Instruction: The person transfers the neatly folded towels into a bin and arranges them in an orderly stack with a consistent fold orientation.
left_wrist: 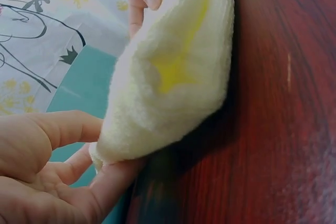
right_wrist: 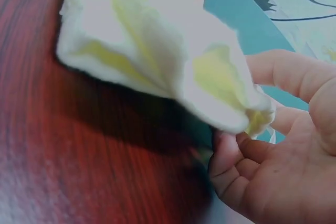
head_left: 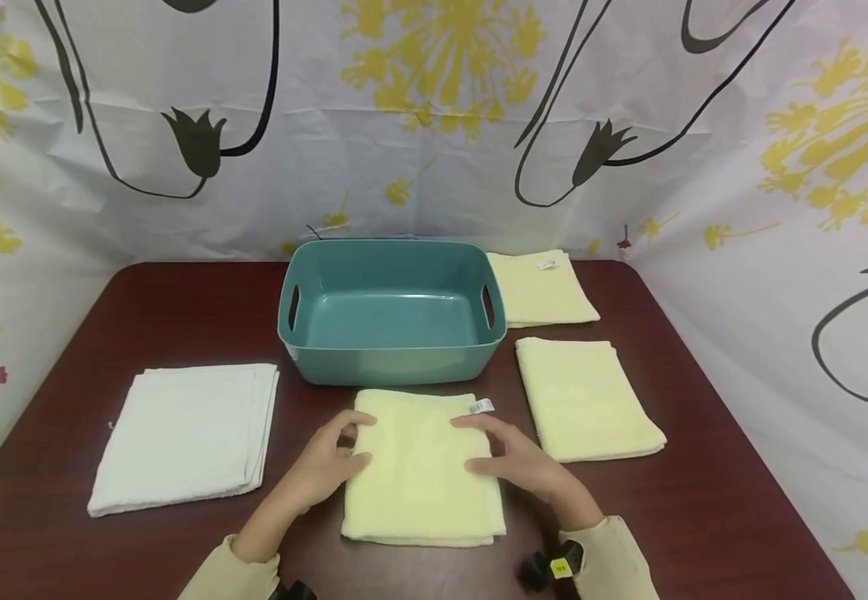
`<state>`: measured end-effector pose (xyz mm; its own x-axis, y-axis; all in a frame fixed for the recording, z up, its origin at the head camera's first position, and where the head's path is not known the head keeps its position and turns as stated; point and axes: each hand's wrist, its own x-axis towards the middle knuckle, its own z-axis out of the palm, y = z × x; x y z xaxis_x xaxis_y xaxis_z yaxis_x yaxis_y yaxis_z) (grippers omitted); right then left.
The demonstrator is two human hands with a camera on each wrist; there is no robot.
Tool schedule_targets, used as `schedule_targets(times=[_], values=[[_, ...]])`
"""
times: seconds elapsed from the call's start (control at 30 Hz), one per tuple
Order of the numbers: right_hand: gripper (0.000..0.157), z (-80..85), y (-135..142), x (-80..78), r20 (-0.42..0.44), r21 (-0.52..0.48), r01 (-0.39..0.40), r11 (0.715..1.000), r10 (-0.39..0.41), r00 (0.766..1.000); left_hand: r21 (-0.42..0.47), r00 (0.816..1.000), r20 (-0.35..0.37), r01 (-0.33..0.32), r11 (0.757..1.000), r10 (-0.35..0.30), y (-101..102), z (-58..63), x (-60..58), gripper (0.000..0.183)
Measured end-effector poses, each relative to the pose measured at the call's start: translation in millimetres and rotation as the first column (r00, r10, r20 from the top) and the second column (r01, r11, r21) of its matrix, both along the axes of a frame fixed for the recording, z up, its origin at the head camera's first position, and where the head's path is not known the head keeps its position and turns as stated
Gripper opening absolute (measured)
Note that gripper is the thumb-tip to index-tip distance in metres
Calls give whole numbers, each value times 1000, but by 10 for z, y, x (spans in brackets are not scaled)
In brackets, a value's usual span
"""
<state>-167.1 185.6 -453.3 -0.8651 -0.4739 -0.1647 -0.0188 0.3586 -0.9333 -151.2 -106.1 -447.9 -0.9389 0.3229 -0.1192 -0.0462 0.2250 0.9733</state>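
A folded pale yellow towel [head_left: 424, 483] lies in front of me, a small white tag [head_left: 482, 406] at its far right corner. My left hand [head_left: 326, 460] grips its left edge; in the left wrist view, fingers [left_wrist: 113, 182] reach beneath the towel [left_wrist: 152, 114], lifting that edge from the table. My right hand [head_left: 521, 460] pinches the opposite edge, and the right wrist view shows the cloth [right_wrist: 152, 40] bulging into loose folds beside the fingers [right_wrist: 226, 156]. Some fingertips are hidden under the cloth.
A teal bin [head_left: 392, 364] with side handle holes stands just beyond the towel. White folded cloth [head_left: 186, 433] lies at left. Two more yellow towels [head_left: 587, 400] are at right, the farther one [head_left: 542, 287] partly behind the bin. Patterned sheeting [head_left: 418, 192] surrounds the dark red table [head_left: 201, 317].
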Motion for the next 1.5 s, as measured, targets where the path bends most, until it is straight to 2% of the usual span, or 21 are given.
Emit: schedule_targets(times=[0.2,0.5,0.9,1.23,1.5], values=[[46,0,27,10,-32,-5,-12,1000,12,999,7,1000,13,-27,1000,27,-3,-9,1,40],[45,-4,47,14,10,-28,20,999,-20,1000,13,999,34,-33,999,33,12,12,-1,40],[46,102,86,49,-23,-49,18,999,-19,1000,49,1000,28,8,999,-9,-5,86,21,40],[48,222,100,83,-5,-122,-12,992,11,1000,95,998,-20,56,994,-54,-17,202,44,41],[49,315,111,125,-4,-163,-31,986,31,1000,109,998,-19,69,992,-67,-24,295,85,41]])
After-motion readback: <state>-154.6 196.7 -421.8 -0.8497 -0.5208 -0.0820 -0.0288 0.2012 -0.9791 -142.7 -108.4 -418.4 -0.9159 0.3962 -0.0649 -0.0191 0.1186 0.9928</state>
